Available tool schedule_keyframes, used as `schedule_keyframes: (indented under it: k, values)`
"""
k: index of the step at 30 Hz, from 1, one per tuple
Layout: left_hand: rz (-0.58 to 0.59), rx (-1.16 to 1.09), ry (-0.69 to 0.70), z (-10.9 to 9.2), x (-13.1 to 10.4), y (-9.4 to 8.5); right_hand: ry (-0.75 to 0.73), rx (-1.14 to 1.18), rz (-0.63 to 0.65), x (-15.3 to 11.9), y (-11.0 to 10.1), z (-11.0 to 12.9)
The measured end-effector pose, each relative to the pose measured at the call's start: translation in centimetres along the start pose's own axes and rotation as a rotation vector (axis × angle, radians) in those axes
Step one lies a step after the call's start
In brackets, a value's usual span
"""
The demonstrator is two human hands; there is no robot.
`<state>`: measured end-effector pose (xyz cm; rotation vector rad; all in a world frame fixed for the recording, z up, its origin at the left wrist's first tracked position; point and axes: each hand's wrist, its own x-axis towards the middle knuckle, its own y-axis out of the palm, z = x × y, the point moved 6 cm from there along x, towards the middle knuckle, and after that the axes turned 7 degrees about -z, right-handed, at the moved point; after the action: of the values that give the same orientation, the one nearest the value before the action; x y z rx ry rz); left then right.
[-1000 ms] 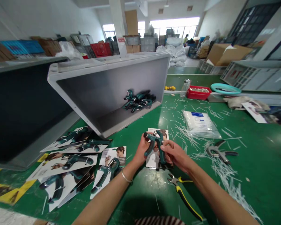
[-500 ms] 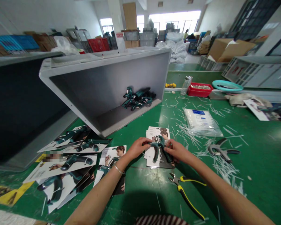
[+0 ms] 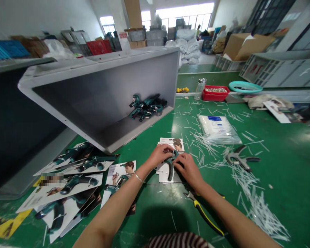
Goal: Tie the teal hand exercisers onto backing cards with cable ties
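Observation:
A dark green tool with curved handles (image 3: 170, 171) lies on a small stack of printed cards (image 3: 162, 176) in front of me. My left hand (image 3: 160, 155) is closed on its top end from the left, fingertips near the chrome part. From the right, my right hand (image 3: 188, 168) pinches at the same top area and covers the right handle. Whether a thin tie is between the fingertips I cannot make out. Yellow-and-black cutting pliers (image 3: 205, 216) lie beside my right forearm, which partly hides them.
Left of my arm lie several cards with tools (image 3: 79, 182). A tilted grey bin (image 3: 100, 103) holds more tools. White plastic ties (image 3: 265, 213) are strewn on the right, around a clear bag (image 3: 218, 127) and a grey tool (image 3: 240, 159). A red tray (image 3: 215, 93) stands behind.
My hands have drawn closer together over the tool's top. The right hand now hides the right handle, and its forearm covers part of the pliers. The camera view has shifted slightly.

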<state>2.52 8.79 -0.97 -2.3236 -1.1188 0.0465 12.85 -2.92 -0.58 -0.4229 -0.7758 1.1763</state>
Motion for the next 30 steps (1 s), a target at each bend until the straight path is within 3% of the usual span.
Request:
schedule_keyframes:
  k: [4,9,13,17,30]
  values:
    - [0.009,-0.02,-0.005,0.0,-1.1,0.2,0.044,0.099,-0.058,1.2,0.4,-1.4]
    - [-0.112,-0.048,-0.09,0.1,-2.1,-0.1,0.058,0.201,-0.094,1.4,0.5,-1.9]
    - [-0.169,-0.017,-0.098,0.1,-2.9,0.2,0.104,0.189,-0.013,0.8,0.8,-2.4]
    - [-0.202,0.027,-0.073,0.0,-3.2,0.4,0.057,0.17,0.075,0.6,1.1,-2.3]
    - [-0.165,0.046,-0.017,-1.0,-3.3,0.4,0.024,0.174,0.136,0.8,0.7,-2.0]
